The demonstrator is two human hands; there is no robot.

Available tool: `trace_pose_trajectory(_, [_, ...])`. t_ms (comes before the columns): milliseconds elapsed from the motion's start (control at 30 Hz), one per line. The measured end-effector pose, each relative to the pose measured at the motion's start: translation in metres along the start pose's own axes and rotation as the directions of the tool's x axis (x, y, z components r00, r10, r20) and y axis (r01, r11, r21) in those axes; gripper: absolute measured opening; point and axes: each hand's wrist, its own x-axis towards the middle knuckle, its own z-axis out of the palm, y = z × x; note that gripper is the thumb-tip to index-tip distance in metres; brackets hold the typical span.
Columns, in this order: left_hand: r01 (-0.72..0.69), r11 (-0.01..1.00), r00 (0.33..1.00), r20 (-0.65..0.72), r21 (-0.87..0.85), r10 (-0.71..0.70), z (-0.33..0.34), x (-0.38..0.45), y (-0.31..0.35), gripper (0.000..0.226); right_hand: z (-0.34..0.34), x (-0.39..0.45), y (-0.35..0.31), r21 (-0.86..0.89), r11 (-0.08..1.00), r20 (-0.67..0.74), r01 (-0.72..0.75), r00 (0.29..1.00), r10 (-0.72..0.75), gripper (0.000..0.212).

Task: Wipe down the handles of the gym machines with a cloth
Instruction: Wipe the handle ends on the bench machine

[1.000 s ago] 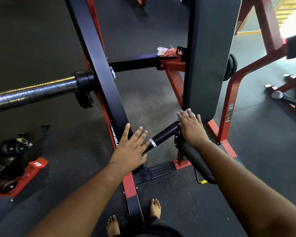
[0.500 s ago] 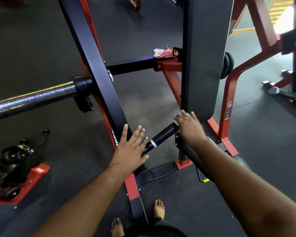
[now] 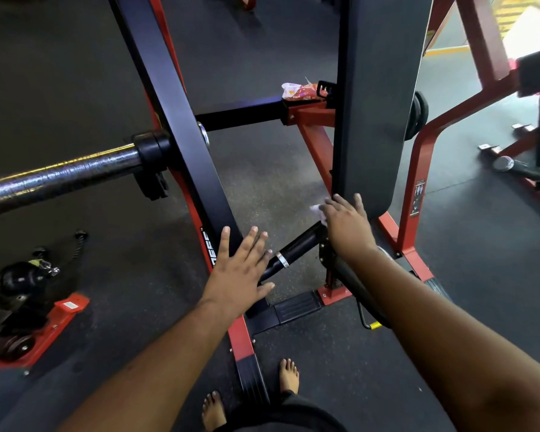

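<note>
We are facing one red and black gym machine [image 3: 181, 126] carrying one tall black back pad [image 3: 378, 98], one steel barbell sleeve [image 3: 60, 179] sticking out to the left, and one short black handle [image 3: 296, 247] with a silver ring low between our arms. We are holding two hands out. Our left hand [image 3: 240, 272] is lying with straight, spread fingers [image 3: 223, 244] over the black upright and the near end of the handle. Our right hand [image 3: 346, 226] is resting on the far end of the handle, fingers fairly straight, pressing one white cloth [image 3: 317, 210] that is peeking out beneath them. One orange snack packet [image 3: 303, 90] is sitting on the crossbar. Our two bare feet [image 3: 289, 374] are standing on the floor.
</note>
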Motion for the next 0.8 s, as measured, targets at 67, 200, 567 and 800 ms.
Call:
trace_pose_trajectory(67, [0.003, 1.0, 1.0, -0.001, 0.008, -0.003, 0.0, -0.001, -0.001, 0.076, 0.001, 0.001, -0.002, -0.021, 1.0, 0.091, -0.019, 0.996, 0.021, 0.053])
trace_pose_trajectory(200, [0.004, 1.0, 1.0, 0.002, -0.001, -0.004, -0.002, -0.001, 0.0, 0.076, 0.025, -0.03, -0.055, 0.0, 0.983, 0.074, 0.185, 0.98, -0.185, 0.058])
trace_pose_trajectory(567, [0.002, 1.0, 1.0, 0.007, -0.006, -0.002, 0.0, 0.0, 0.0, 0.076, 0.015, -0.056, -0.031, 0.442, 0.895, -0.217, 0.068, 0.976, 0.033, 0.054])
trace_pose_trajectory(800, [0.006, 1.0, 1.0, 0.001, -0.003, -0.006, 0.001, -0.001, 0.001, 0.074, 0.045, -0.049, -0.02, 0.299, 0.954, -0.119, 0.022, 0.993, 0.014, 0.06])
